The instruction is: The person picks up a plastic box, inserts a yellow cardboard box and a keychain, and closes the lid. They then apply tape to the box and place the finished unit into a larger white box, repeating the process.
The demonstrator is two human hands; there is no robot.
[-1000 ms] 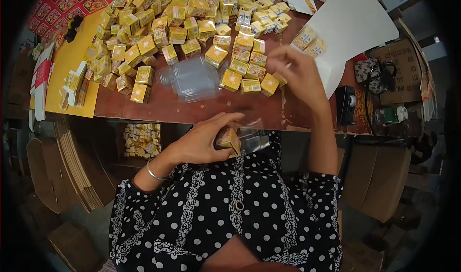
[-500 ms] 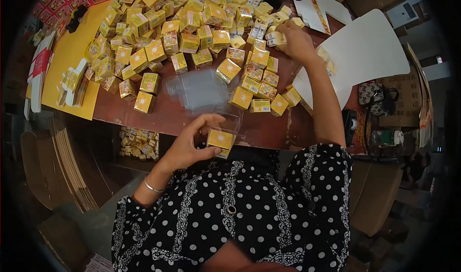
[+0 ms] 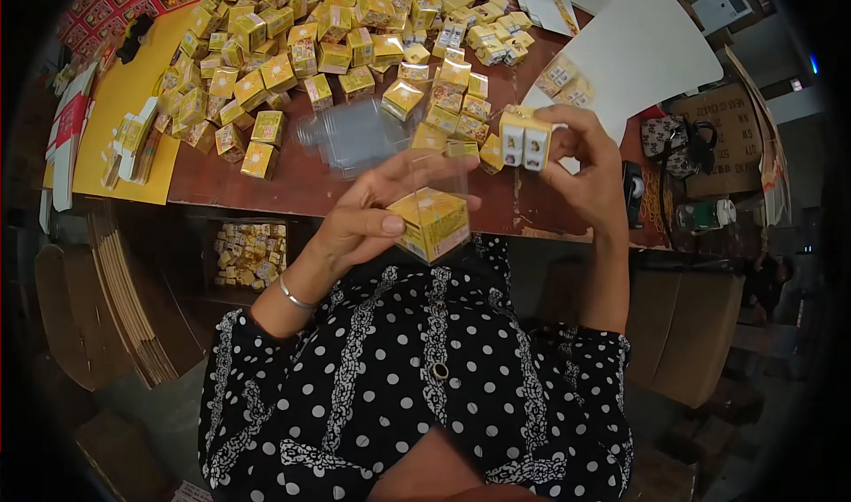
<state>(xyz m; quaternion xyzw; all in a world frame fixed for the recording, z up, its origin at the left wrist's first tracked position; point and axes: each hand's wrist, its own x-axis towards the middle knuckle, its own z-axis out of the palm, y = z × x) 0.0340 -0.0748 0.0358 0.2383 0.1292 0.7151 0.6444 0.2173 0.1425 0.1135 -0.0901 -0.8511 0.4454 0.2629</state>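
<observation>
My left hand [image 3: 368, 218] grips a clear plastic sleeve [image 3: 441, 183] with small yellow boxes [image 3: 432, 223] packed in its lower end, held in front of my chest. My right hand [image 3: 589, 169] holds two small yellow-and-white boxes [image 3: 525, 138] side by side, just right of and above the sleeve's open top. A stack of flat clear sleeves [image 3: 355, 137] lies on the brown table [image 3: 292, 192] beyond my hands. A large heap of small yellow boxes [image 3: 310, 41] covers the table's far half.
A yellow sheet [image 3: 124, 103] with flat carton blanks lies at the table's left. White card [image 3: 647, 50] sits at the right, with a handbag [image 3: 678, 143] and cardboard cartons beyond. A crate of packed boxes [image 3: 248, 254] stands under the table. Folded cardboard leans at the lower left.
My right hand came back from the far heap carrying two boxes and is close to the sleeve. My left hand lifted the sleeve higher and tilted it.
</observation>
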